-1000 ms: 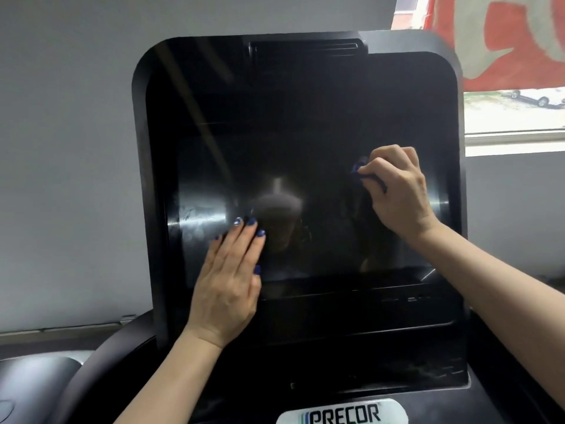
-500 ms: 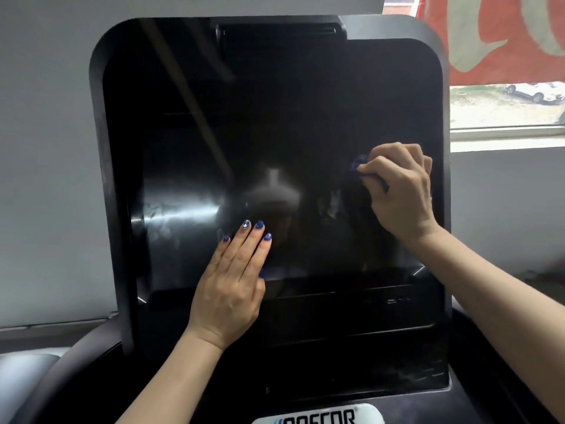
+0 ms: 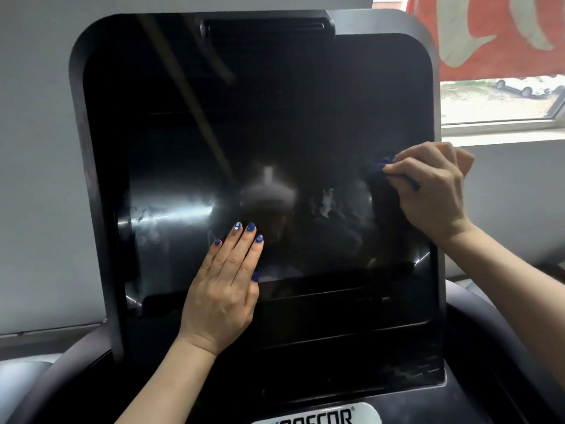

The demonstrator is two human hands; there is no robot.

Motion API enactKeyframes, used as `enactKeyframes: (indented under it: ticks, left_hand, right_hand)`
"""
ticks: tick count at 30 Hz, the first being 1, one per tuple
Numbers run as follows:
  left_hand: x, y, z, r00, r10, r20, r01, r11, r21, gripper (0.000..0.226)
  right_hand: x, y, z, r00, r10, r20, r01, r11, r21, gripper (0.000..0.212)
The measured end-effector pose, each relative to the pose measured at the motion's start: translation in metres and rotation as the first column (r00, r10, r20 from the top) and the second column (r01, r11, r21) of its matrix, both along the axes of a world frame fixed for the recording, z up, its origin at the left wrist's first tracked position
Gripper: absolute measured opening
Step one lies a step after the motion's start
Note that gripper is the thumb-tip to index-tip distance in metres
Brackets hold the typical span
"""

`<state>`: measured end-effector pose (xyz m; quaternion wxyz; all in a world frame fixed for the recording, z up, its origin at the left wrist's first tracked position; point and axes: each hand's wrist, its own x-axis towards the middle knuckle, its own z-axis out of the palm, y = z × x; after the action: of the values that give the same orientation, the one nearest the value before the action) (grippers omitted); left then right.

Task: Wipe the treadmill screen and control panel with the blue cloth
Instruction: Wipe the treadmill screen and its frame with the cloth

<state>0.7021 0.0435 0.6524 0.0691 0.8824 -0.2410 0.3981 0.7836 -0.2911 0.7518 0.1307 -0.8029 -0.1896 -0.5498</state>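
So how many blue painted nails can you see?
5, all on the left hand: four at the fingers' tips on the screen, one on the thumb. The right hand's nails are hidden, curled round the blue cloth.

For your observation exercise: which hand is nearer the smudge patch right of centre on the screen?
Right. The right hand is just beside the smudge patch; the left hand lies farther down-left.

Only one text is showing: a white badge (image 3: 318,416) on the treadmill frame, below the left hand (image 3: 221,295), is carrying dark capital letters, cut at the bottom edge. The letters are reading like "PRECOR", with a small registered mark after them. Nothing else is readable.
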Motion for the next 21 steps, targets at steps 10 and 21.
enactKeyframes:
  ticks: [10, 21]
  left_hand:
    - [0.000, 0.000, -0.001, 1.000, 0.001, 0.001, -0.001, 1.000, 0.006, 0.050]
    - [0.000, -0.001, -0.003, 1.000, 0.014, 0.012, -0.014, 1.000, 0.008, 0.050]
  right_hand:
    - [0.008, -0.003, -0.002, 0.995, -0.101, 0.007, 0.099, 0.986, 0.133, 0.016]
    - [-0.028, -0.006, -0.042, 0.997, -0.074, 0.006, 0.072, 0.989, 0.131, 0.011]
